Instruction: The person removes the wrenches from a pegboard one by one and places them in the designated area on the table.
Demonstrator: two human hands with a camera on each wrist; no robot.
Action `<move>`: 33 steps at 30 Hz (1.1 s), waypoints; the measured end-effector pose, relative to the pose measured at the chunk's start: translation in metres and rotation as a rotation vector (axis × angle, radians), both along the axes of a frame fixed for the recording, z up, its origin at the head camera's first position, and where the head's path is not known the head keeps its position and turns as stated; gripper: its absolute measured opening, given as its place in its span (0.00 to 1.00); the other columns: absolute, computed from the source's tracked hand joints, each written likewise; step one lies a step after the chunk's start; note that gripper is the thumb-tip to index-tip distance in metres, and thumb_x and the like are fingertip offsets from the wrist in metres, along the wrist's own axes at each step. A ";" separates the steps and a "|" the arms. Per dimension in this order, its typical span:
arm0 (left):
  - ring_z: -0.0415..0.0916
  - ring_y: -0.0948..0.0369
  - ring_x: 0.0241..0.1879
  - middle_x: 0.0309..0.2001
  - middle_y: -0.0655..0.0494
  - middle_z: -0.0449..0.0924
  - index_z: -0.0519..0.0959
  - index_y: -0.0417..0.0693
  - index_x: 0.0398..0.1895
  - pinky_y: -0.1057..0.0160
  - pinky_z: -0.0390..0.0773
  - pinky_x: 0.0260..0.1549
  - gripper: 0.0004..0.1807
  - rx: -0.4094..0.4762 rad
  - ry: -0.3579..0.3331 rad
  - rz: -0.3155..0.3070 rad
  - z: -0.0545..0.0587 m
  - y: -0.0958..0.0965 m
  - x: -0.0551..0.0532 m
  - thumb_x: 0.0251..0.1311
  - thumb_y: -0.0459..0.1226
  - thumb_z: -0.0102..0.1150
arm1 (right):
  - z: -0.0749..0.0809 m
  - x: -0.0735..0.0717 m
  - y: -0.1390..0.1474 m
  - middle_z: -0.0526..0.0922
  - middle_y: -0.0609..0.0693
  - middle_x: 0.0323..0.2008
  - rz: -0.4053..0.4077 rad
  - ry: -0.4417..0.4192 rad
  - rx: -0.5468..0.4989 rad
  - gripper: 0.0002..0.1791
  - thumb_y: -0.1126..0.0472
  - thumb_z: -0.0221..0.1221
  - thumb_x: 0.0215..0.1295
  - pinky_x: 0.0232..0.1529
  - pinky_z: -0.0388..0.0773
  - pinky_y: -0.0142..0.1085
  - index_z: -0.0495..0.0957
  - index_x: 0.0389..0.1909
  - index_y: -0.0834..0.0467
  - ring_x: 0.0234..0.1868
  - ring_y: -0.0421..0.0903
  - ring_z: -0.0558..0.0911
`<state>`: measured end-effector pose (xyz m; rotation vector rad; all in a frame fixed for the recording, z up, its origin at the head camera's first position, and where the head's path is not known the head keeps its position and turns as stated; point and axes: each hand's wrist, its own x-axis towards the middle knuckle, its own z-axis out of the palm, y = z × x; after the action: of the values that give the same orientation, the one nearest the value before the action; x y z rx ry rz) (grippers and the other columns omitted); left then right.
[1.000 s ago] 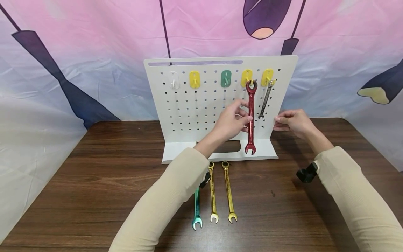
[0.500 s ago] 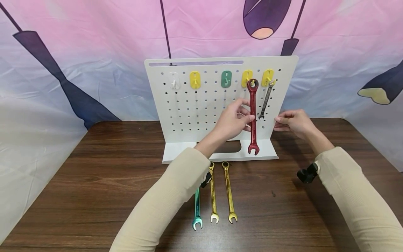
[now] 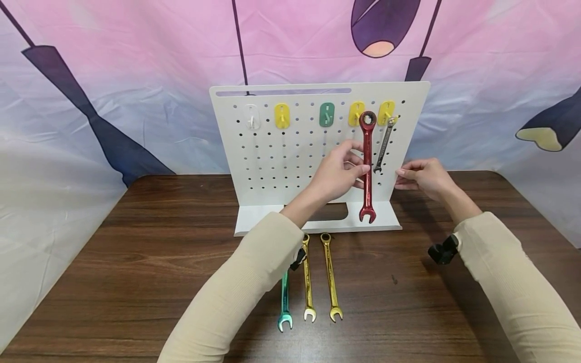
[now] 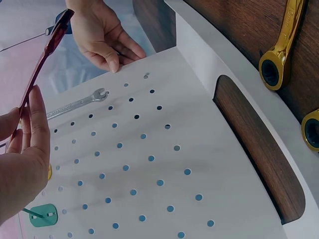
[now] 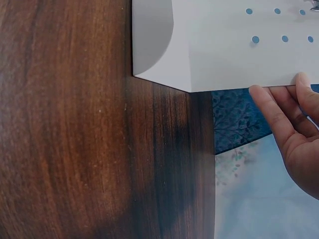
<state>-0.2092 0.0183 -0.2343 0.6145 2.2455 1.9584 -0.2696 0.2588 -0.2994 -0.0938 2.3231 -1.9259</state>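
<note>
My left hand pinches a red combination wrench by the middle of its shaft, ring end up and open end down. In the head view the wrench's ring overlaps the right side of a yellow hook; in the left wrist view the wrench stands apart from the board. My right hand holds the right edge of the white pegboard, thumb at the front. The right wrist view shows that hand at the board's edge. A small silver wrench hangs from the rightmost yellow hook.
Two gold wrenches and a green wrench lie on the wooden table before the board. The green one's upper part is under my left sleeve. A white hook, another yellow hook and a green hook bear nothing.
The red wrench's ring end has shifted right and slightly up, off the tip of the yellow hook. My left hand has moved slightly right with it. My right hand stays put.
</note>
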 end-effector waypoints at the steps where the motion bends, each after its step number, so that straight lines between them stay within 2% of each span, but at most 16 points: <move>1: 0.77 0.57 0.28 0.32 0.46 0.74 0.69 0.38 0.49 0.64 0.83 0.26 0.15 -0.001 0.000 0.000 0.000 0.000 0.000 0.59 0.24 0.52 | 0.000 0.000 0.000 0.78 0.54 0.27 0.000 0.000 -0.001 0.08 0.68 0.52 0.64 0.46 0.77 0.49 0.79 0.29 0.65 0.30 0.48 0.82; 12: 0.76 0.54 0.27 0.31 0.45 0.73 0.68 0.37 0.50 0.63 0.83 0.27 0.16 0.009 0.015 -0.032 -0.001 -0.003 0.004 0.59 0.23 0.52 | -0.002 -0.001 0.000 0.77 0.54 0.27 0.010 -0.001 -0.046 0.10 0.70 0.51 0.64 0.45 0.78 0.48 0.80 0.26 0.63 0.29 0.48 0.82; 18: 0.76 0.56 0.26 0.31 0.45 0.72 0.68 0.37 0.49 0.62 0.84 0.27 0.15 0.006 -0.022 -0.031 -0.002 -0.007 0.009 0.59 0.23 0.51 | -0.001 0.000 0.001 0.77 0.54 0.27 0.005 0.002 -0.013 0.09 0.69 0.52 0.64 0.46 0.78 0.48 0.79 0.28 0.65 0.29 0.48 0.82; 27: 0.76 0.55 0.26 0.34 0.45 0.72 0.66 0.39 0.51 0.60 0.84 0.30 0.16 -0.033 -0.078 -0.032 -0.012 -0.019 0.010 0.60 0.24 0.51 | 0.000 0.000 0.000 0.78 0.54 0.28 0.001 0.002 0.021 0.07 0.68 0.53 0.64 0.46 0.78 0.49 0.77 0.32 0.69 0.30 0.48 0.82; 33: 0.75 0.56 0.26 0.32 0.44 0.72 0.66 0.40 0.49 0.59 0.84 0.29 0.14 -0.076 -0.106 -0.013 -0.021 -0.030 0.010 0.61 0.25 0.51 | 0.000 0.000 0.001 0.78 0.54 0.27 0.002 -0.001 0.014 0.07 0.68 0.53 0.64 0.46 0.78 0.48 0.77 0.32 0.68 0.30 0.48 0.82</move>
<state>-0.1989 -0.0114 -0.2554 0.5020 2.2347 1.8437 -0.2695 0.2594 -0.2995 -0.0937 2.3352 -1.9084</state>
